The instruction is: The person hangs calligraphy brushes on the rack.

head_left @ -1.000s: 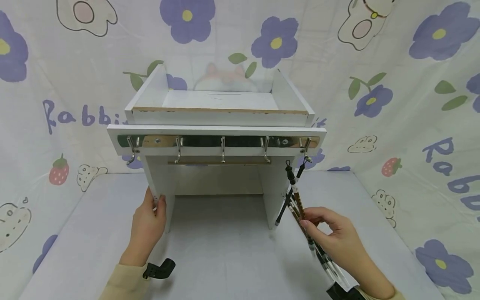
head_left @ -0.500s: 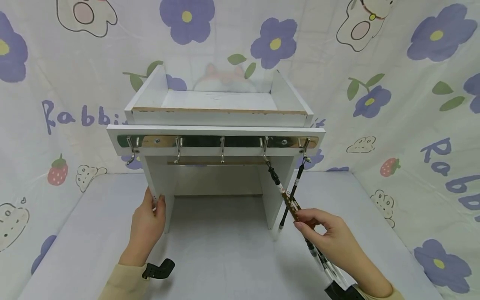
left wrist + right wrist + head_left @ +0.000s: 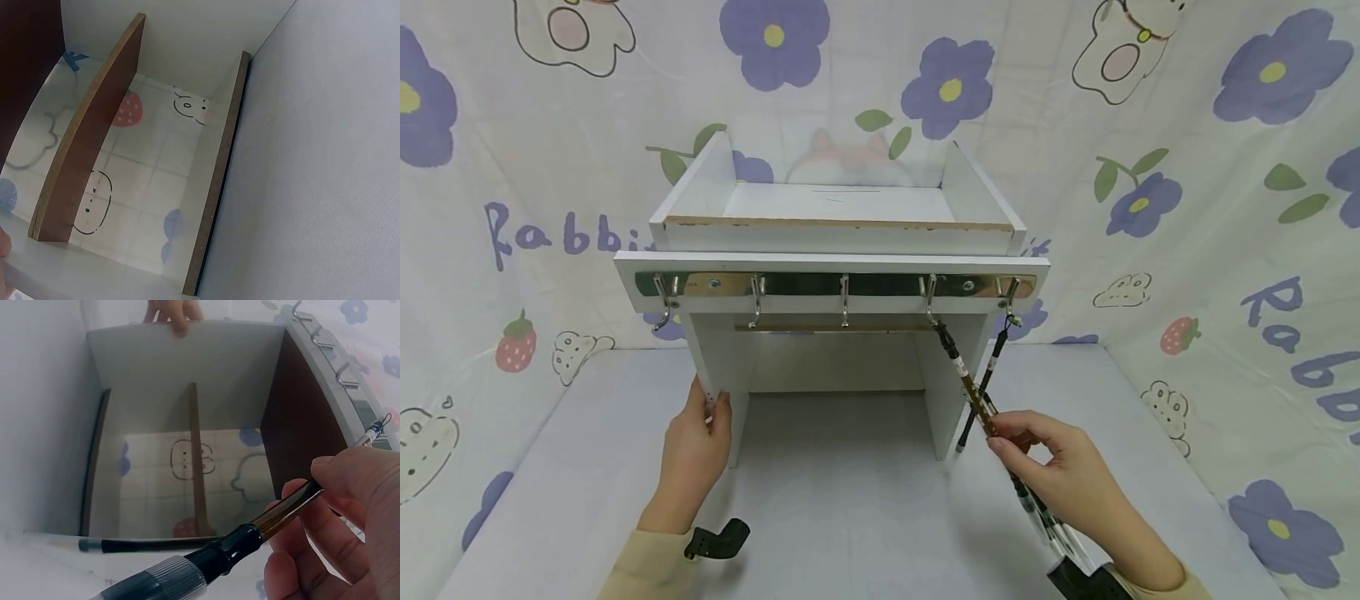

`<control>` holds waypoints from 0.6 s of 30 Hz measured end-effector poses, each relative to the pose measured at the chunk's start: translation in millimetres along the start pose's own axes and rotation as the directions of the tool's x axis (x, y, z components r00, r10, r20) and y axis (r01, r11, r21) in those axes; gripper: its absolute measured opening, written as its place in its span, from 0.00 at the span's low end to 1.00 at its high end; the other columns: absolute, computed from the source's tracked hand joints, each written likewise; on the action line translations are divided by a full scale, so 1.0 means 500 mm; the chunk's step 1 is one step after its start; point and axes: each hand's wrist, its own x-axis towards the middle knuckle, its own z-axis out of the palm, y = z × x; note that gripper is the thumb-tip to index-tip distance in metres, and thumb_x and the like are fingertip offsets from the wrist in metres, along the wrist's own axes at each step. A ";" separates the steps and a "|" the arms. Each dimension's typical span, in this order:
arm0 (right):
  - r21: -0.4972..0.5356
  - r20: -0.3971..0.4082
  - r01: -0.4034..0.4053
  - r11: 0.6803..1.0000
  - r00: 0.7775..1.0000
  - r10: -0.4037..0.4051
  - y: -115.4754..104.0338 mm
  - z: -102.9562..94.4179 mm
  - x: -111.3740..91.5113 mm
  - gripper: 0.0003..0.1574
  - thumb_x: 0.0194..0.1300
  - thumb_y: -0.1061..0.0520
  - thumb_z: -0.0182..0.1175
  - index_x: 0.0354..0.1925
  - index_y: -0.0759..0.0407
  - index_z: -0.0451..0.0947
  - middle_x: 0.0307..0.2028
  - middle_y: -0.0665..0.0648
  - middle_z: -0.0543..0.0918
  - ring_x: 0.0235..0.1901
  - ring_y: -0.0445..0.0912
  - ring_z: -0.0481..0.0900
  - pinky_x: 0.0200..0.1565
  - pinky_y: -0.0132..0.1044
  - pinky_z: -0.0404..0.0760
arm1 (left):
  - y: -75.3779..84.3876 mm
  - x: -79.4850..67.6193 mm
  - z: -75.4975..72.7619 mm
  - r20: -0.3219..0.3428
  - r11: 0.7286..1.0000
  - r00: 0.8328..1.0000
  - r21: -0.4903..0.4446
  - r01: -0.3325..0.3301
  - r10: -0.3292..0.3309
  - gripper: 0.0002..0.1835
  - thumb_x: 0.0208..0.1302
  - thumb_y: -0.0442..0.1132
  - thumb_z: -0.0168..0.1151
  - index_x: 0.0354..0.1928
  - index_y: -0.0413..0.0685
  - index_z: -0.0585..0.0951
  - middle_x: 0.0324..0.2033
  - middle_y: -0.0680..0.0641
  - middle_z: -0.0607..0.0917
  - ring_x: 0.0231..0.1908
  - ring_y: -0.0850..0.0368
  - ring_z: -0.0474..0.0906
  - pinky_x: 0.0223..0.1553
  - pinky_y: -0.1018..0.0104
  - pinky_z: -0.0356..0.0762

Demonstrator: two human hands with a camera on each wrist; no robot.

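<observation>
My right hand point(image 3: 1060, 467) pinches a calligraphy brush point(image 3: 964, 379) by its brown handle, thumb against fingertips. The brush slants, its looped top end right at the fourth hook point(image 3: 932, 300). More brush ends with clear caps point(image 3: 1063, 537) show below that hand. A second, dark brush point(image 3: 995, 367) hangs by its loop from the far-right hook point(image 3: 1012, 296) and crosses behind the held one. In the right wrist view, the held brush's black collar point(image 3: 231, 550) is close to the camera. My left hand point(image 3: 692, 454) grips the front edge of the white shelf's left side panel point(image 3: 718, 358).
The white shelf stands on a white surface point(image 3: 850, 517), with an open tray top point(image 3: 842, 200). A metal hook rail point(image 3: 805, 283) runs along its front; the hooks to the left carry nothing. Behind hangs a flower-printed cloth point(image 3: 827, 108). Brown-edged crossbars point(image 3: 94, 125) span the shelf's underside.
My right hand has moved slightly left, and the pinched brush's loop has gone from between the two right hooks to the fourth hook. My left hand has stayed on the panel.
</observation>
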 end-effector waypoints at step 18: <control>0.016 0.016 -0.028 0.999 0.999 0.028 -0.001 0.001 -0.008 0.11 0.63 0.59 0.66 0.44 0.46 0.82 0.30 0.43 0.82 0.29 0.40 0.77 0.23 0.33 0.75 | -0.003 0.001 0.002 -0.006 1.000 1.000 -0.007 -0.008 0.008 0.26 0.76 0.43 0.46 0.70 0.40 0.60 0.54 0.28 0.77 0.44 0.33 0.81 0.36 0.42 0.80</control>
